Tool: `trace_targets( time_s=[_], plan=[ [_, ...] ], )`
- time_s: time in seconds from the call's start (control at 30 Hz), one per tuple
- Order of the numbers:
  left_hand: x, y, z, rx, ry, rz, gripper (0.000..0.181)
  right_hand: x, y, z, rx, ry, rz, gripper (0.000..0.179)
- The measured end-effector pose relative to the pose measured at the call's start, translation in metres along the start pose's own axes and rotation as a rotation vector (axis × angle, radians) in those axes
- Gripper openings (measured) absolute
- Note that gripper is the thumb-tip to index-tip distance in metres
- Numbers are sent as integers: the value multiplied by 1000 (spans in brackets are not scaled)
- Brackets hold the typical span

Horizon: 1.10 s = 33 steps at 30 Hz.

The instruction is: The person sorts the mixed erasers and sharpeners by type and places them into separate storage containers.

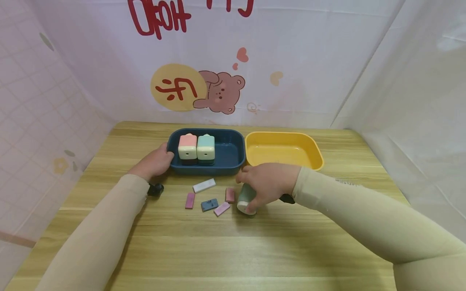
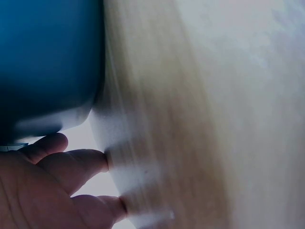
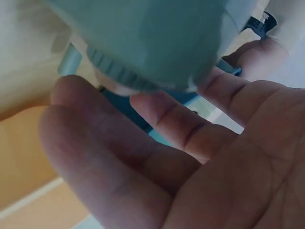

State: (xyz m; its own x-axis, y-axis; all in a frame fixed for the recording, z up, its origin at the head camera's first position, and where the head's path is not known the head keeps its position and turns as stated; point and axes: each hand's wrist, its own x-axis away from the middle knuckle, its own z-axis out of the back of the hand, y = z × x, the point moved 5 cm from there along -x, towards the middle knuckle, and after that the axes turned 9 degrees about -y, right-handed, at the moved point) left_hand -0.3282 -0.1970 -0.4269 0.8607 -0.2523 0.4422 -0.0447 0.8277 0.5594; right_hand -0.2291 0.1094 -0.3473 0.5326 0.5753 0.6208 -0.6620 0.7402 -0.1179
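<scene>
The white wall cloth [image 1: 309, 48] has a yellow disc [image 1: 160, 79] reading 乐, red lettering [image 1: 159, 18] up top is cut off. Wood-grain table [image 1: 182, 254] has room from the trays out to both side edges. Navy oblong plastic tray [image 1: 204, 171] sits right beside a yellow oblong plastic tray [image 1: 280, 155]. Left hand [image 1: 156, 161]'s against the navy one's left end, can't tell if it's gripping. Right hand [image 1: 271, 178] pinches a pale-green, white-ended plastic gadget [image 1: 246, 196], just beside a dusty-red rectangular block [image 1: 229, 195].
</scene>
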Motion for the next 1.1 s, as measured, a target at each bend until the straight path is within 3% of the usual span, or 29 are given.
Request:
trace_targets(
  time_s=[0.5,0.87,1.1],
  plan=[
    [2,1,0,-1,4,1,67,-8,-5,-19,55,-18,15,73],
    [2,1,1,-4,1,3,67,-11,-8,-21,77,19,26,60],
    [0,-1,1,-1,1,3,68,-12,-8,-22,80,15,17,61]
  ],
)
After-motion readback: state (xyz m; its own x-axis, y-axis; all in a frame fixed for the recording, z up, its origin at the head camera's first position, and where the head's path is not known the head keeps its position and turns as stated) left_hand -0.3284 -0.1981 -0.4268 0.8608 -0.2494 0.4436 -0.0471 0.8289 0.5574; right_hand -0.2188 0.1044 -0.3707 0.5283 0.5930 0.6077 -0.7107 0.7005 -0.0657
